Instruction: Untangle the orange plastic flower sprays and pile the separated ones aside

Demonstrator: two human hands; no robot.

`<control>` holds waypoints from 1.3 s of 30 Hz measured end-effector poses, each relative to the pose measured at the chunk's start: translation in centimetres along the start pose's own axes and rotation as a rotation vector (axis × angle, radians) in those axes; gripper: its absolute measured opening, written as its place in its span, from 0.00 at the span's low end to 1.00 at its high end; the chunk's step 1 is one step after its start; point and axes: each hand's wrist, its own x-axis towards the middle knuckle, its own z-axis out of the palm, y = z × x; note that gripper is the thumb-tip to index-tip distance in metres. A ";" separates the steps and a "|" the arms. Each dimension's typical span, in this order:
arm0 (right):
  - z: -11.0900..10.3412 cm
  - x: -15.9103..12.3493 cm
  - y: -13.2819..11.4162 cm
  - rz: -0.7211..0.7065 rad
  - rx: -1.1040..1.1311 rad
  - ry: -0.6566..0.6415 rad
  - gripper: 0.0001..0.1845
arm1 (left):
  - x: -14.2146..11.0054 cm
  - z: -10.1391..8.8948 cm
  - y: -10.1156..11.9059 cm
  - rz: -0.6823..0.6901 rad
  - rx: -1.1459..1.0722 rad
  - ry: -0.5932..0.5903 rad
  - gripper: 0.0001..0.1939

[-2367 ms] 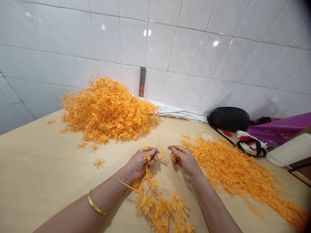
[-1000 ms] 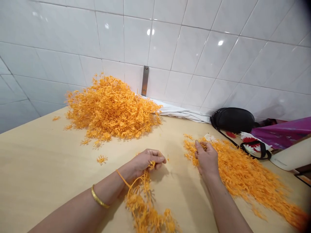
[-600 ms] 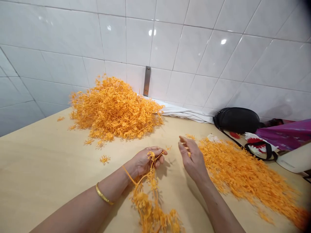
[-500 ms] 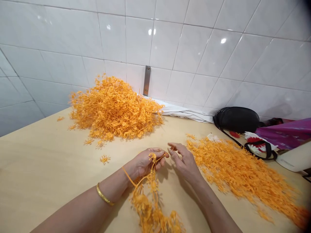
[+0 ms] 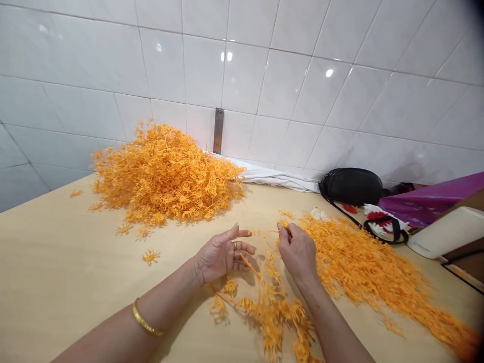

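Note:
My left hand (image 5: 221, 252) hovers over the tan table (image 5: 56, 272) with its fingers spread apart, a ring on one finger and a gold bangle at the wrist. It holds nothing. Just below it a strand of orange plastic flower sprigs (image 5: 270, 302) lies on the table between my arms. My right hand (image 5: 297, 249) is pinched on the thin upper end of that strand. A flat spread of small orange pieces (image 5: 370, 272) lies right of my right hand.
A tall heap of orange plastic sprigs (image 5: 162, 174) sits at the back left against the tiled wall. A black bag (image 5: 351, 185) with a strap, white cloth (image 5: 276, 177), purple sheet (image 5: 427, 204) and a white box (image 5: 446, 232) line the back right.
My left hand has let go of the strand and spread its fingers. The strand now lies on the table, with my right hand pinching its upper end after reaching to the right spread.

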 end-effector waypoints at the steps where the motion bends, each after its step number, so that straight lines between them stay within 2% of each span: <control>1: 0.0 0.0 0.0 0.006 -0.007 0.012 0.17 | 0.0 0.0 0.0 0.050 0.024 0.031 0.23; 3: 0.0 -0.1 -0.1 0.028 -0.004 0.034 0.17 | -0.2 0.1 0.0 0.115 0.109 0.031 0.26; 5: -0.1 -0.1 -0.1 0.048 0.006 0.055 0.18 | -0.4 0.5 -0.2 0.105 0.219 -0.010 0.30; 8: -0.3 0.0 -0.2 0.038 0.036 0.088 0.18 | -0.9 1.6 -1.1 -0.023 0.380 -0.024 0.38; 10: -0.3 -0.1 -0.4 0.013 0.069 0.103 0.18 | -1.1 2.4 -1.9 -0.099 0.450 0.040 0.40; 12: -0.4 -0.1 -0.5 -0.002 0.100 0.105 0.17 | -1.1 2.9 -2.5 -0.117 0.416 0.132 0.35; 15: -0.4 -0.1 -0.5 0.021 0.128 0.087 0.17 | -0.5 2.6 -2.6 -0.049 0.224 0.235 0.23; 17: -0.3 -0.1 -0.4 0.040 0.136 0.046 0.16 | 0.0 1.8 -1.9 0.005 0.119 0.318 0.16; 19: -0.2 -0.1 -0.4 0.040 0.142 -0.017 0.17 | 0.3 0.7 -0.8 0.047 0.037 0.399 0.14; 21: -0.2 -0.2 -0.5 0.035 0.163 -0.082 0.17 | 0.3 -0.1 0.3 0.057 0.007 0.412 0.13; 24: -0.1 -0.2 -0.7 0.058 0.272 -0.140 0.13 | 0.0 -0.7 1.4 0.075 0.157 0.382 0.11; 27: -0.2 0.0 -0.5 0.100 0.448 -0.109 0.06 | -0.3 -0.7 1.7 0.090 0.419 0.393 0.14; 30: -0.3 0.3 -0.4 0.112 0.528 -0.009 0.09 | -0.4 -0.6 1.5 0.036 0.607 0.402 0.15; 32: -0.5 0.3 -0.4 0.092 0.542 0.007 0.13 | -0.3 -0.6 1.4 0.000 0.675 0.389 0.16; 35: -0.8 0.1 -0.9 0.020 0.594 -0.119 0.16 | -0.3 -0.4 1.3 -0.026 0.700 0.365 0.16; 39: -1.0 -0.3 -1.8 -0.103 0.621 -0.459 0.15 | -0.4 -0.2 1.5 -0.043 0.688 0.360 0.16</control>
